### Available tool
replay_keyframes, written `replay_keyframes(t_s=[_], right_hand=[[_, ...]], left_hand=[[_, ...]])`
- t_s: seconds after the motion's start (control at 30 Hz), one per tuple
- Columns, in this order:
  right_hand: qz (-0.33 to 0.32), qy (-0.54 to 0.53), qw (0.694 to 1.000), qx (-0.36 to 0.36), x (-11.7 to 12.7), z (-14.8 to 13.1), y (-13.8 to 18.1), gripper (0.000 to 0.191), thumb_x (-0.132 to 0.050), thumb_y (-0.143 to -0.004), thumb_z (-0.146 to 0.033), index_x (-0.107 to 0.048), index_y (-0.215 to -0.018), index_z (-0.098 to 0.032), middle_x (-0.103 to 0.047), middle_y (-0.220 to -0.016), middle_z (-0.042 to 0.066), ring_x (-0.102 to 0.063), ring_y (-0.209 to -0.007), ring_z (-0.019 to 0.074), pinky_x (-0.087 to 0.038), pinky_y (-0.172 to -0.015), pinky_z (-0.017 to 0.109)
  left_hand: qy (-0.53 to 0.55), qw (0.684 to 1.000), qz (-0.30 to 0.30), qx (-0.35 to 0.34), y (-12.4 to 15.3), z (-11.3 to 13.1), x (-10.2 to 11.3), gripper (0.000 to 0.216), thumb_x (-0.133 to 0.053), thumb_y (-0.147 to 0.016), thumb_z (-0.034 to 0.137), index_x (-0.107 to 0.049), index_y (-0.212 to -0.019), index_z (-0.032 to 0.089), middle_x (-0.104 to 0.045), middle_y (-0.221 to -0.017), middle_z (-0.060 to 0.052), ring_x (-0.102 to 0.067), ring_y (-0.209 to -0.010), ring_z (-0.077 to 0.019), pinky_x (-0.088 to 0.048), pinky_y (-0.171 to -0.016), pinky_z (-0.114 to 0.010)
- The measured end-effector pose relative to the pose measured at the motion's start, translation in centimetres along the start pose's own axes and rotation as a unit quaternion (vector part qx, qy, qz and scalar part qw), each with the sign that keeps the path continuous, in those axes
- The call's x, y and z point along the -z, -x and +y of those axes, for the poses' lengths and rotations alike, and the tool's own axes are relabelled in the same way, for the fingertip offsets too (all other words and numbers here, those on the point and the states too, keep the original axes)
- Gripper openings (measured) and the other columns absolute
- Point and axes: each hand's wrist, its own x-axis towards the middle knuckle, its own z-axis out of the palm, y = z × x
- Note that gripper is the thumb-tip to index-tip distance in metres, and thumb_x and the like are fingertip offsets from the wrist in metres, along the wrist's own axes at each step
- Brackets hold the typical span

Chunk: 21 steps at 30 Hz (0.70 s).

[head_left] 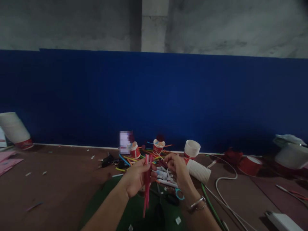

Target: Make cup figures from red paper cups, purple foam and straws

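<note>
My left hand [137, 176] is closed round a bundle of long, thin pink strips [147, 189], which hang down past the palm. I cannot make out whether they are pipe cleaners or limp balloons. Just right of it, my right hand [176, 165] has its fingers curled in a pinch over the pile. Whatever lies between those fingertips is too small to name. Under and beyond both hands lie white markers [167, 183], blue-handled scissors [179, 194] and several coloured strips [124, 159].
Two small decorated paper cups [158, 147] stand behind the pile, near the blue panel [154, 96]. A cup stack [199, 171] lies on its side at right, before an upright white cup [192, 148]. A white cable [225, 178] curls across the brown table [67, 186]. A green mat [106, 205] lies below my hands.
</note>
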Motion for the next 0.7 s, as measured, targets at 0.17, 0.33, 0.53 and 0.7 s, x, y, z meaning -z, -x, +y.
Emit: replay_keyframes(t_s=[0.17, 0.33, 0.53, 0.7], right_hand=[[-0.066, 0.045, 0.997, 0.017, -1.3, 0.0, 0.4, 0.025, -0.073, -0.058, -0.037, -0.068, -0.066, -0.014, -0.058, -0.053, -0.001, -0.049, -0.053, 0.0121, -0.037, -0.051, 0.023], [-0.137, -0.038, 0.988, -0.059, -1.6, 0.5, 0.7, 0.031, -0.073, -0.061, -0.043, -0.067, -0.072, -0.015, -0.052, -0.042, -0.004, -0.045, -0.038, 0.0107, -0.035, -0.042, 0.024], [-0.095, -0.006, 0.994, -0.048, -1.4, 0.1, 1.0, 0.029, -0.078, -0.055, -0.041, -0.068, -0.063, -0.015, -0.061, -0.053, 0.000, -0.049, -0.044, 0.0106, -0.032, -0.040, 0.022], [-0.130, 0.000, 0.990, -0.059, -1.2, 0.4, 0.9, 0.032, -0.075, -0.059, -0.046, -0.068, -0.065, -0.016, -0.056, -0.047, -0.002, -0.047, -0.042, 0.0107, -0.033, -0.040, 0.023]], left_hand=[[-0.045, 0.999, -0.026, -0.001, 0.2, -0.5, -0.5, 0.019, -0.057, -0.078, 0.014, -0.052, -0.096, 0.015, -0.065, -0.076, -0.002, -0.062, -0.056, -0.0118, -0.047, -0.059, -0.025], [-0.090, 0.995, -0.033, -0.006, 0.5, -0.5, -0.8, 0.028, -0.065, -0.072, 0.021, -0.054, -0.096, 0.013, -0.067, -0.080, -0.006, -0.064, -0.061, -0.0146, -0.047, -0.061, -0.026], [-0.122, 0.991, -0.042, 0.025, 0.3, -0.8, -0.5, 0.021, -0.062, -0.071, 0.024, -0.056, -0.089, 0.014, -0.067, -0.074, -0.004, -0.065, -0.062, -0.0151, -0.048, -0.065, -0.028], [-0.119, 0.991, -0.059, 0.032, 0.5, -0.7, -0.9, 0.022, -0.065, -0.067, 0.024, -0.056, -0.084, 0.014, -0.067, -0.070, -0.004, -0.064, -0.059, -0.0155, -0.048, -0.062, -0.028]])
